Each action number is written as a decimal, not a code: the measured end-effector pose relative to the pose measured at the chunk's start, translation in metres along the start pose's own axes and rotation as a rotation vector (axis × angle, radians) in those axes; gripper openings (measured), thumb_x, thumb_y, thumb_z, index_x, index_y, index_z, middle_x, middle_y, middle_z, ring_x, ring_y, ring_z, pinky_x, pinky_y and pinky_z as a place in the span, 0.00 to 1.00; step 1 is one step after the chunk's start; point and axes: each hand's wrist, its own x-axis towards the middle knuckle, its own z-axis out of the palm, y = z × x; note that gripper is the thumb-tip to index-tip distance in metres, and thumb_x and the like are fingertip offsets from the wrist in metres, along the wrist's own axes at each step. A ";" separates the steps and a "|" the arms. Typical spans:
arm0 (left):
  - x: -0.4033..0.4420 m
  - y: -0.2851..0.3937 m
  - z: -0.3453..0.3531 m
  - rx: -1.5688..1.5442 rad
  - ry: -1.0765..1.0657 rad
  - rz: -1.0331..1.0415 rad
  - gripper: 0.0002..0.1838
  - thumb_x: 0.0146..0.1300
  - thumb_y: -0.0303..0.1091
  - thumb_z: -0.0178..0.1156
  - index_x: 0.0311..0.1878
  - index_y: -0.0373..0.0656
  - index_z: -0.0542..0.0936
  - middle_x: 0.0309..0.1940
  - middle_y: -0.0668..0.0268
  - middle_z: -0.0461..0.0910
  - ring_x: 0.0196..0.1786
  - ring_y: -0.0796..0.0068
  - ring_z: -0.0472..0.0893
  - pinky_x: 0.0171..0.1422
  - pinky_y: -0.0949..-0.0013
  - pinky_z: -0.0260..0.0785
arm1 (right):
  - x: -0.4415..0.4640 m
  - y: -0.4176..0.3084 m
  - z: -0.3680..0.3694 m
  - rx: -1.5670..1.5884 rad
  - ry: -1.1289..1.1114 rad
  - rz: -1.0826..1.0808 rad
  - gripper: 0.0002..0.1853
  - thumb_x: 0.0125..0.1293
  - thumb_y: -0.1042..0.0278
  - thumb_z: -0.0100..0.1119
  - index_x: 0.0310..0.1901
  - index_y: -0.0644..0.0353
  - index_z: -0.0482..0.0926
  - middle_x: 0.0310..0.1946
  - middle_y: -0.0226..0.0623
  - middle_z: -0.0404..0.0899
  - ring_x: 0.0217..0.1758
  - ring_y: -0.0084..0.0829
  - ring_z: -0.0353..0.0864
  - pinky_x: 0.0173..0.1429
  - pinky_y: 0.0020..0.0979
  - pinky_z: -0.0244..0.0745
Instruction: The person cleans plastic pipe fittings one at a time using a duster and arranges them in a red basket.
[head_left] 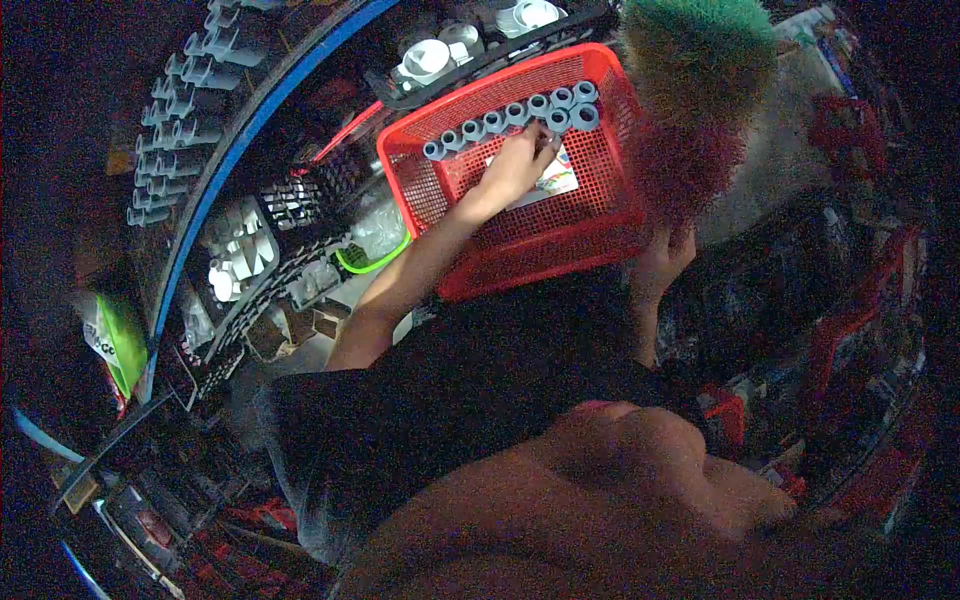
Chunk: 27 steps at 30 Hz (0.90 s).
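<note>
A red plastic basket (520, 262) with mesh walls sits in front of me. Along its far side stand grey tube-shaped pipe fittings (471, 130), in a row with a second short row at the right end. My left hand (518, 165) reaches into the basket, its fingers bent together at a grey pipe fitting (538, 106) in that row. Under the hand lies a white card (556, 177) with coloured print. My right hand (664, 262) is by the basket's right wall, just below a fluffy green and red duster-like thing (700, 100) that covers part of it; its grip is unclear.
Past the basket, a black tray (400, 98) carries white round fittings (427, 60). More grey fittings (190, 130) stand in rows beyond a blue-edged rim (280, 88) at left. White parts (240, 262) fill a container nearby, beside a green-rimmed bowl (375, 262).
</note>
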 end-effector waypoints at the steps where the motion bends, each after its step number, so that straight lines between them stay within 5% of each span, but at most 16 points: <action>1: 0.000 0.001 -0.002 0.000 0.001 0.001 0.13 0.59 0.37 0.50 0.36 0.33 0.72 0.26 0.47 0.76 0.34 0.51 0.77 0.39 0.57 0.68 | 0.000 0.001 0.001 0.000 0.000 -0.001 0.13 0.61 0.73 0.46 0.45 0.68 0.70 0.38 0.35 0.73 0.36 0.24 0.70 0.40 0.24 0.67; 4: -0.003 0.007 -0.005 0.150 -0.160 -0.085 0.12 0.58 0.35 0.50 0.39 0.36 0.73 0.29 0.48 0.76 0.35 0.53 0.77 0.39 0.58 0.68 | 0.001 0.004 0.002 0.053 0.041 -0.027 0.12 0.61 0.73 0.46 0.45 0.68 0.70 0.37 0.34 0.73 0.34 0.23 0.69 0.37 0.24 0.66; 7: -0.006 0.012 0.002 0.038 -0.145 0.331 0.17 0.53 0.31 0.52 0.49 0.47 0.72 0.28 0.53 0.75 0.33 0.55 0.77 0.39 0.58 0.69 | -0.001 0.005 0.000 0.082 0.034 -0.001 0.11 0.61 0.74 0.45 0.44 0.67 0.71 0.36 0.33 0.73 0.32 0.22 0.68 0.35 0.23 0.66; 11: -0.008 0.014 0.005 0.143 -0.234 0.296 0.29 0.54 0.30 0.51 0.61 0.53 0.58 0.28 0.53 0.74 0.32 0.54 0.76 0.38 0.56 0.68 | -0.001 0.004 0.001 0.079 0.027 0.034 0.11 0.60 0.74 0.45 0.43 0.67 0.71 0.35 0.31 0.73 0.32 0.21 0.68 0.34 0.22 0.65; 16: -0.008 0.015 0.005 0.193 -0.209 0.269 0.32 0.54 0.32 0.52 0.63 0.54 0.54 0.28 0.52 0.74 0.33 0.52 0.76 0.39 0.54 0.68 | 0.002 -0.001 0.007 0.120 0.079 -0.111 0.10 0.60 0.76 0.44 0.42 0.68 0.71 0.30 0.28 0.72 0.27 0.17 0.65 0.28 0.19 0.61; 18: -0.009 0.018 0.004 0.209 -0.241 0.242 0.33 0.54 0.33 0.52 0.64 0.54 0.53 0.28 0.52 0.74 0.33 0.51 0.76 0.39 0.54 0.68 | 0.000 0.005 0.000 0.096 0.038 0.011 0.10 0.57 0.77 0.45 0.41 0.67 0.71 0.38 0.36 0.74 0.40 0.26 0.71 0.46 0.27 0.67; 27: -0.009 0.022 0.002 0.231 -0.355 0.197 0.33 0.55 0.37 0.53 0.64 0.54 0.52 0.28 0.53 0.77 0.35 0.52 0.76 0.42 0.54 0.68 | 0.002 0.029 -0.006 0.075 0.005 0.035 0.18 0.59 0.75 0.46 0.51 0.68 0.67 0.47 0.42 0.72 0.48 0.31 0.71 0.54 0.29 0.64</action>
